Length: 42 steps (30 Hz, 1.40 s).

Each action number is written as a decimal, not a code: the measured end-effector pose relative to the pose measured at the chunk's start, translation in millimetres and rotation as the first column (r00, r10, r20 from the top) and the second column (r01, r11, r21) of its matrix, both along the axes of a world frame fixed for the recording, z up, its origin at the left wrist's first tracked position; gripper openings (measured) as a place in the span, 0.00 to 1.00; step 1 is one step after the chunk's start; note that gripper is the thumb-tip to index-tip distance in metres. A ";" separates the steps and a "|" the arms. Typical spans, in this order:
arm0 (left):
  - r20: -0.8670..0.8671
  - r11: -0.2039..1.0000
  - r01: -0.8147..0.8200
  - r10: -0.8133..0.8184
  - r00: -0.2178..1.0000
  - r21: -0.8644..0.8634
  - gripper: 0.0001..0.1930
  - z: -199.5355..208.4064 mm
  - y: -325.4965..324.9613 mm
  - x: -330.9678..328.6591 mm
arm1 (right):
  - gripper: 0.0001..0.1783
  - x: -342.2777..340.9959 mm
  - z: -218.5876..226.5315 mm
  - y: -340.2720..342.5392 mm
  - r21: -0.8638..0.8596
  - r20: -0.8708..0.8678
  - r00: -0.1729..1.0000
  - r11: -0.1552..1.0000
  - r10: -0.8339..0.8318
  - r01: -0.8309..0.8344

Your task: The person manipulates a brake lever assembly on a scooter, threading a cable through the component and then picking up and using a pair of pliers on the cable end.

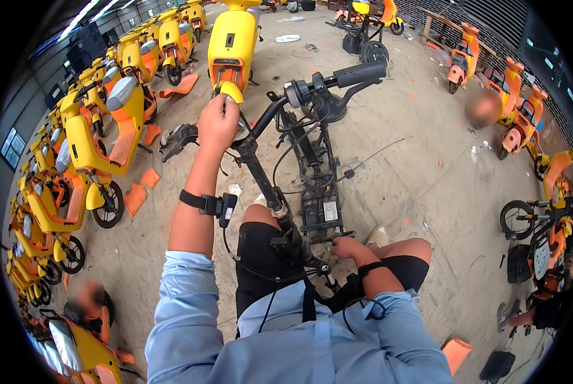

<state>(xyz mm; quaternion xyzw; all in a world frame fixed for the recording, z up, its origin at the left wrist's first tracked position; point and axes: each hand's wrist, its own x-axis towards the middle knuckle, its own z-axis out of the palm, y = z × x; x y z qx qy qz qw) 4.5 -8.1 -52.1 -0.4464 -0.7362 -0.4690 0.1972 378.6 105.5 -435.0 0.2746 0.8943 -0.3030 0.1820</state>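
Observation:
A stripped black scooter frame (318, 173) stands between my knees, its steering stem (259, 169) running down towards my lap. The handlebar (273, 115) crosses above it, with a black rubber grip (360, 73) and a brake lever (357, 96) at the right end. My left hand (219, 121) is closed at the left part of the handlebar; what its fingers hold is hidden. A black handlebar end piece (179, 142) shows beside that wrist. My right hand (345, 248) is low by the near end of the frame, fingers curled, their contents too small to make out.
Rows of yellow scooters (104, 137) fill the left side, and one yellow scooter (232, 45) stands straight ahead. Orange panels (136, 198) lie on the concrete floor (389, 173). More orange scooters (523, 121), a partly stripped one (549, 224) and other people are on the right.

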 end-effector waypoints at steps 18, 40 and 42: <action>0.208 0.994 0.097 -0.086 0.974 -0.042 0.23 1.3 -0.8 -6.9 | 0.24 -1.1 -3.7 -2.1 0.021 -0.023 1.000 1.000 -0.001 0.002; 0.279 0.977 0.134 -0.083 0.957 -0.166 0.24 12.6 -1.8 -11.9 | 0.24 5.1 1.6 -1.4 0.013 -0.016 1.000 1.000 -0.004 0.004; 0.215 0.991 0.091 -0.068 0.974 -0.098 0.24 5.1 0.9 -8.4 | 0.24 9.1 -4.4 0.4 0.010 -0.037 0.999 1.000 -0.006 0.006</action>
